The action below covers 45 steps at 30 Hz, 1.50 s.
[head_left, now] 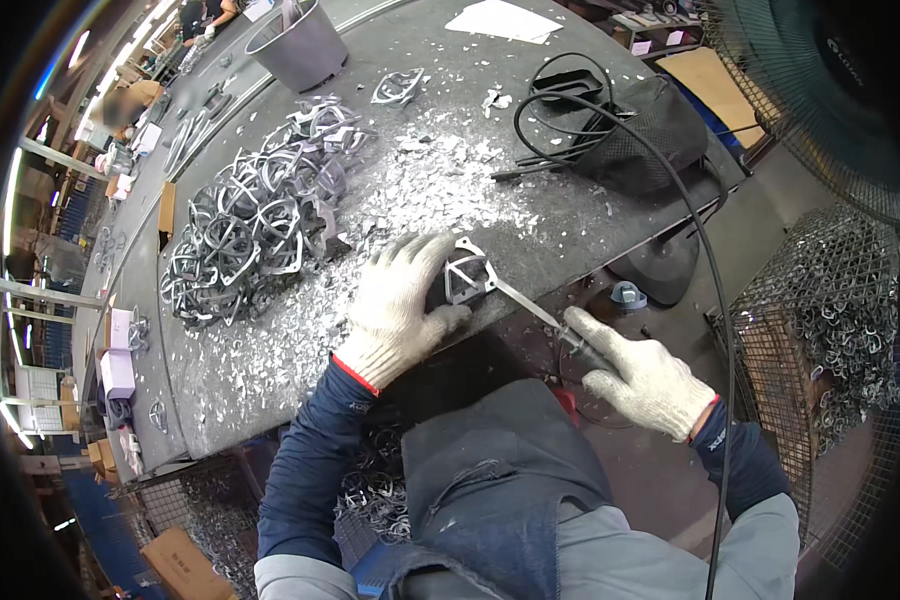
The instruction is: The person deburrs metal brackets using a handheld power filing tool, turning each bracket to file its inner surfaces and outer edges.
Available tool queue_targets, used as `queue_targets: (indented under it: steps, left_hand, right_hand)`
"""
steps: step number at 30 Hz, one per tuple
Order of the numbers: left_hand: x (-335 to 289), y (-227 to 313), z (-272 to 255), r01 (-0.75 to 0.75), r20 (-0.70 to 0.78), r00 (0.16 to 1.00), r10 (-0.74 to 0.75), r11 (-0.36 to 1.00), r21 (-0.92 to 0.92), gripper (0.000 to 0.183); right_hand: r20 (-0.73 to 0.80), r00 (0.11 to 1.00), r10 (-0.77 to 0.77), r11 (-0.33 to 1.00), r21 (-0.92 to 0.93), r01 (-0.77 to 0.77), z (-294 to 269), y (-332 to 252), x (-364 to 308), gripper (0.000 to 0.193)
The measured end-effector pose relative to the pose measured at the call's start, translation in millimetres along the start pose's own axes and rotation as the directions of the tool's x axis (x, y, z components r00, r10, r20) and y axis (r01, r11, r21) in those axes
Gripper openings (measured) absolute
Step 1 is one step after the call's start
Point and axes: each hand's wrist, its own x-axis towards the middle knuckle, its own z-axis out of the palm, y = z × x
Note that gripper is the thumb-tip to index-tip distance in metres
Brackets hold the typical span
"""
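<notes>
In a white knit glove, my left hand [398, 305] closes round a metal frame part [468, 272] at the table's near edge. The part is silvery, with rounded openings and a small eyelet at its top corner. My gloved right hand [642, 372] grips a file [526, 303] by its dark handle. The file's flat, light blade points up and left, and its tip meets the lower right side of the frame part. To the left of my left hand lies a heap of similar metal frame parts [255, 215].
Pale metal flakes [430, 190] cover much of the dark table [400, 35]. A grey bucket [298, 48] stands at the back, and a black mesh bag [645, 135] with cables lies right. A fan [820, 90] and a wire basket of parts [840, 320] are beyond. Co-workers sit far left.
</notes>
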Motion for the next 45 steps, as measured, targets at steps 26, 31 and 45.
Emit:
queue_targets:
  steps: [26, 31, 45]
  left_hand:
    - [-5, 5, 15, 0.036, -0.077, 0.996, -0.038, 0.999, -0.023, 0.095]
    - [-4, 6, 12, 0.024, -0.087, 0.996, -0.026, 0.999, -0.030, 0.096]
    - [-4, 3, 13, 0.014, -0.079, 0.997, -0.015, 1.000, -0.015, 0.095]
  right_hand:
    - [0.490, 0.866, 0.096, 0.492, 0.733, -0.469, 9, -16, 6, 0.090]
    - [0.412, 0.910, 0.053, 0.462, 0.797, -0.388, 9, -20, 8, 0.090]
    - [0.513, 0.840, 0.177, 0.646, 0.583, -0.492, -4, -22, 10, 0.089]
